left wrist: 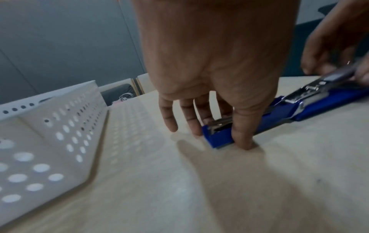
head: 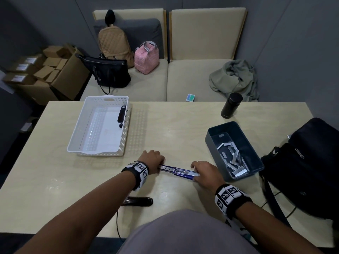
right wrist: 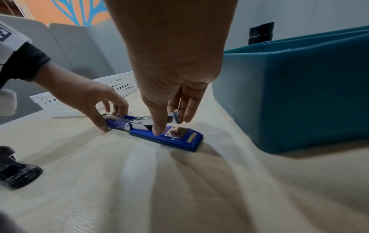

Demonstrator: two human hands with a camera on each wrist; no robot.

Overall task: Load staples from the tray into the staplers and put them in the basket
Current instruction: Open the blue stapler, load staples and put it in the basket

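1. I see the blue stapler lying opened out flat on the worktop, between the white perforated basket and the grey-blue tray, with its metal staple channel facing up.
2. My left hand grasps the stapler's left end: the thumb presses one side and the fingers curl round the far side, tips touching the worktop.
3. My right hand grasps the stapler's right end; the thumb rests on the blue body, and the fingers pinch a small part just above it. I cannot tell what that part is.
4. The tray stands just right of the right hand and holds loose staple strips.
5. The basket holds one black stapler against its right wall.
6. A second black stapler lies on the worktop near the front edge, apart from both hands.
7. A black flask stands at the far right of the worktop.
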